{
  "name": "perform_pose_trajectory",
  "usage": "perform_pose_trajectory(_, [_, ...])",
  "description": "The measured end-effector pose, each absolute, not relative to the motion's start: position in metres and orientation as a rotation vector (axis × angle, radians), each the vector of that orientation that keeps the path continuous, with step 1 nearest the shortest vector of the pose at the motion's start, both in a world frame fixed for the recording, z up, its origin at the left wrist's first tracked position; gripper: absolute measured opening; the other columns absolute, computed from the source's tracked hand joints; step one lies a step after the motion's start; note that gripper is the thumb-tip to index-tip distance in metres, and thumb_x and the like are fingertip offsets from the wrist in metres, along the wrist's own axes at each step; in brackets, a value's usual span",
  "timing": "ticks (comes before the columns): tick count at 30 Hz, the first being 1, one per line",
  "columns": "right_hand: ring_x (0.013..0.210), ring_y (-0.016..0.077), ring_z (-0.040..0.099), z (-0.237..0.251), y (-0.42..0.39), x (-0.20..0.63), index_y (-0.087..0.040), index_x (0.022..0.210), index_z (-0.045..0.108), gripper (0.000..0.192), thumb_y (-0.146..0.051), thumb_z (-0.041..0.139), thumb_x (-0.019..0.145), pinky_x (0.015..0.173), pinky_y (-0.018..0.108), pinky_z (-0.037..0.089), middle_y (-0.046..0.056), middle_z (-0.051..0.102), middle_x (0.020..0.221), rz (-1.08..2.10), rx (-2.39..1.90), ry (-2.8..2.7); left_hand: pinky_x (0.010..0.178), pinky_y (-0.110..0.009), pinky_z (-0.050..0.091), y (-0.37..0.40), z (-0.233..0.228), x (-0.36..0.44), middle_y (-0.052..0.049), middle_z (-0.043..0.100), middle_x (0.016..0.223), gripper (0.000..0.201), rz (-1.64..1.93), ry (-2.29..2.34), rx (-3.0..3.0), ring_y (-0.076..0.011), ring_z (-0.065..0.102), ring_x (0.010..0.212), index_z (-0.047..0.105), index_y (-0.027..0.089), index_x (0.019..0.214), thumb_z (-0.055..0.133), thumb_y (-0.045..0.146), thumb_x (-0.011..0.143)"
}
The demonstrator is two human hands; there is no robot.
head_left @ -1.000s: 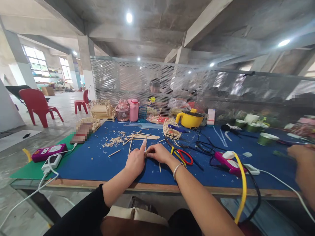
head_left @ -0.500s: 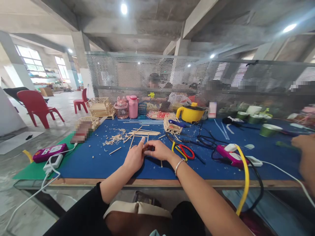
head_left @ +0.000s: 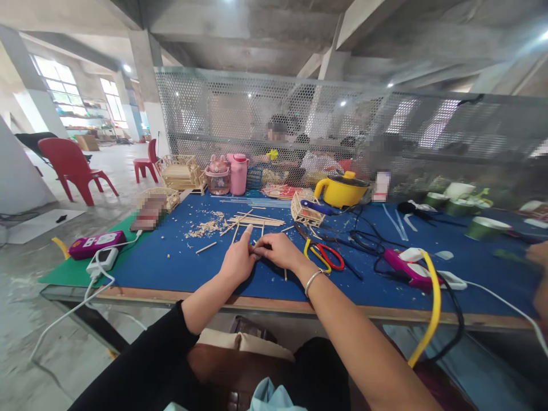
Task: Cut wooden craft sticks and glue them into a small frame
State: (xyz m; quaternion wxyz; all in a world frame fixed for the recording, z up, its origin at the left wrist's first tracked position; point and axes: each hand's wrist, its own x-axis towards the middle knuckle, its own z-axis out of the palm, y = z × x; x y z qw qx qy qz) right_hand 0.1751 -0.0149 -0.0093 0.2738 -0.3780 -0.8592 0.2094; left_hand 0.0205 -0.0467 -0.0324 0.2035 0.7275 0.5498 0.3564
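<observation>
My left hand (head_left: 238, 260) and my right hand (head_left: 280, 251) meet low over the blue table mat, fingertips touching. The left fingers curl inward with the thumb pointing up and forward; the right fingers are pinched together. Thin wooden sticks (head_left: 236, 233) poke out from around both hands, and another stick end (head_left: 285, 274) shows below the right palm. What lies between the fingertips is mostly covered. Just beyond is a loose pile of wooden sticks (head_left: 261, 221), with wood crumbs (head_left: 208, 227) to its left. Red-and-yellow-handled pliers (head_left: 331, 257) lie right of my right hand.
A small stick basket (head_left: 306, 212) holds up a blue-handled tool (head_left: 317, 207). Behind it stands a yellow pot (head_left: 345, 191). Cables and a purple power strip (head_left: 409, 269) lie at right. Pink bottles (head_left: 238, 174) and stick frames (head_left: 182, 173) line the back left. A co-worker's hand (head_left: 540, 257) shows at far right.
The camera view has tilted down and turned slightly left, so the scene sits higher and farther right. My hands stay together at the same spot, fingers shifting slightly.
</observation>
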Motion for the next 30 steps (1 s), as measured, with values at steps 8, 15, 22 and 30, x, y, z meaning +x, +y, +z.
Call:
perform_pose_trajectory(8, [0.076,0.0139,0.064,-0.012,0.003,0.199,-0.014,0.104,0.062,0.035,-0.009,0.047,0.073,0.067,0.025,0.05,0.006,0.069,0.09,0.78,-1.042,-2.088,0.082,-0.027,0.045,-0.044,-0.033,0.023,0.0,0.072,0.086,0.076,0.991,1.539,2.059,-0.0173,0.065,0.09,0.026,0.018,0.143,0.062,0.013,0.075])
perform_pose_trajectory(15, [0.079,0.0162,0.065,-0.016,0.002,0.197,-0.016,0.09,0.07,0.021,-0.019,0.061,0.071,0.076,0.029,0.05,0.003,0.072,0.085,0.847,-1.018,-2.186,0.086,-0.028,0.044,-0.043,-0.031,0.022,-0.001,0.073,0.09,0.076,0.927,1.569,2.081,-0.0191,0.063,0.097,0.026,0.017,0.143,0.061,0.014,0.076])
perform_pose_trajectory(22, [0.077,0.0163,0.064,-0.014,-0.004,0.19,-0.015,0.089,0.069,0.022,-0.031,0.063,0.075,0.073,0.027,0.048,0.004,0.072,0.085,0.798,-0.997,-2.259,0.085,-0.029,0.045,-0.043,-0.028,0.022,-0.002,0.073,0.094,0.074,0.884,1.594,2.148,-0.0199,0.063,0.099,0.028,0.018,0.143,0.062,0.016,0.077])
perform_pose_trajectory(30, [0.067,0.0131,0.058,-0.013,-0.005,0.184,-0.016,0.077,0.068,0.016,-0.029,0.059,0.078,0.065,0.022,0.04,0.001,0.068,0.072,0.634,-0.993,-2.323,0.086,-0.033,0.045,-0.047,-0.032,0.022,-0.004,0.072,0.096,0.07,0.902,1.542,2.22,-0.0226,0.063,0.099,0.028,0.017,0.142,0.057,0.015,0.078])
